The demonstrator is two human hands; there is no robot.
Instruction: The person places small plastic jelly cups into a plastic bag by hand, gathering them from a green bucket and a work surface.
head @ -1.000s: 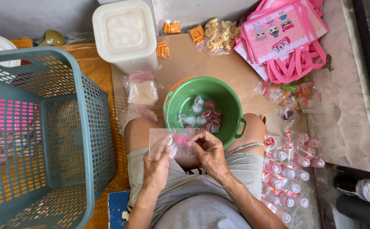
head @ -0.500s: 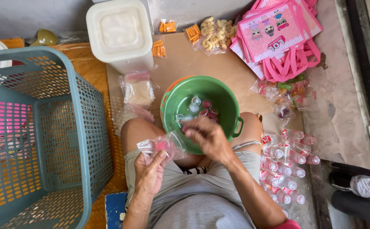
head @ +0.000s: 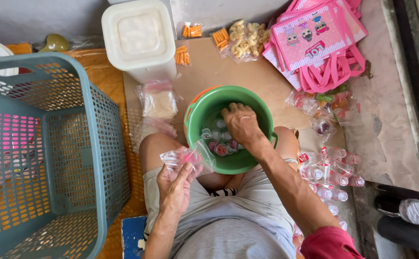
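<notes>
My left hand (head: 175, 187) holds a small clear plastic bag (head: 188, 159) with something pink inside, just above my left thigh. My right hand (head: 240, 123) reaches down into a green bucket (head: 262, 112) standing between my knees. Its fingers are among several small round jelly cups (head: 219, 144) at the bucket's bottom. Whether the fingers have closed on a cup is hidden by the back of the hand.
A large teal basket (head: 75, 144) fills the left. A white lidded tub (head: 140, 36), snack packets (head: 238, 36) and pink bags (head: 315, 38) lie at the back. Small clear bottles (head: 331, 168) and candy packets (head: 322, 103) sit to the right. Filled bags (head: 157, 103) rest left of the bucket.
My right hand has left the plastic bag and moved forward and down into the green bucket. My left hand keeps the bag alone, a little lower and to the left.
</notes>
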